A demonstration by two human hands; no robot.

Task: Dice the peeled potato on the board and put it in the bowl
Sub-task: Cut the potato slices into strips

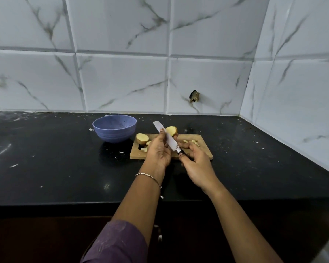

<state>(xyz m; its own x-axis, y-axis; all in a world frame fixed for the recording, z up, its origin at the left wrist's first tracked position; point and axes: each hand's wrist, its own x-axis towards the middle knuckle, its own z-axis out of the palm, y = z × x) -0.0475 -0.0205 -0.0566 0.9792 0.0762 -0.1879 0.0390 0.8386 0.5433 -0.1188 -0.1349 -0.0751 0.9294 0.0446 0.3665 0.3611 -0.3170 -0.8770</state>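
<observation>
A wooden cutting board (204,149) lies on the black counter. My left hand (158,150) holds a potato piece (171,130) just above the board, thumb near the blade. My right hand (197,164) grips the handle of a knife (166,138), whose blade runs up and left across the held piece. Another potato half (142,138) rests cut face up at the board's left end. Small cut bits (192,142) lie at the board's far right, and a few more (145,149) sit by the left hand. The blue bowl (114,128) stands left of the board and looks empty.
Black counter (55,158) speckled with white flecks stretches left and right of the board. White marble tile walls close off the back and the right side, with a dark chipped hole (194,96) in the back wall. The counter's front edge runs under my forearms.
</observation>
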